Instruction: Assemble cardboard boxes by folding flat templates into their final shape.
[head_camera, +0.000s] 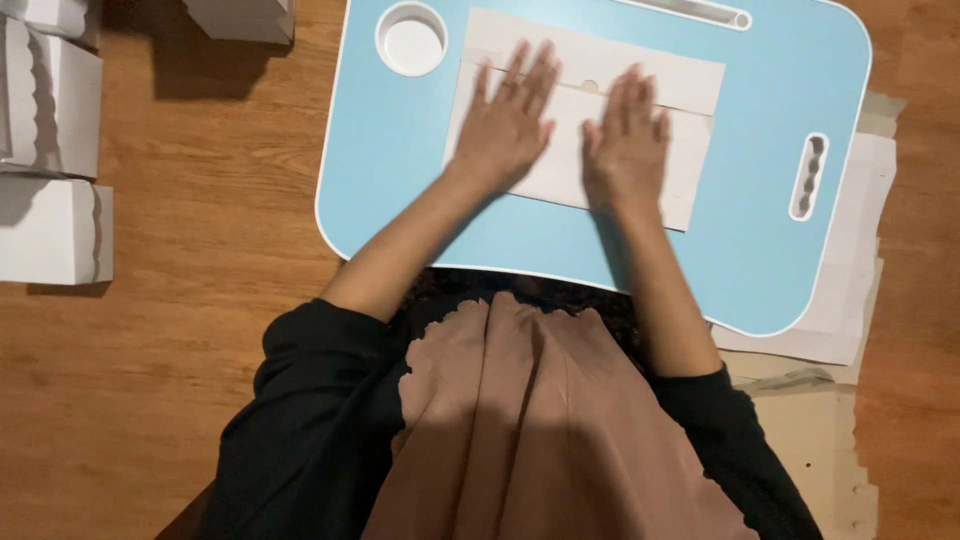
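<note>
A flat white cardboard box blank (590, 75) lies folded on a light blue lap table (760, 230). My left hand (510, 120) presses flat on its left half, fingers spread and pointing away from me. My right hand (627, 135) presses flat on its right half, just beside the left hand. Both palms rest on the card along a fold line; neither hand grips anything.
The lap table has a round cup recess (411, 39) at its far left and a slot handle (808, 176) on the right. Folded white boxes (50, 150) stand on the wooden floor at left. Flat card sheets (850, 300) lie under the table's right side.
</note>
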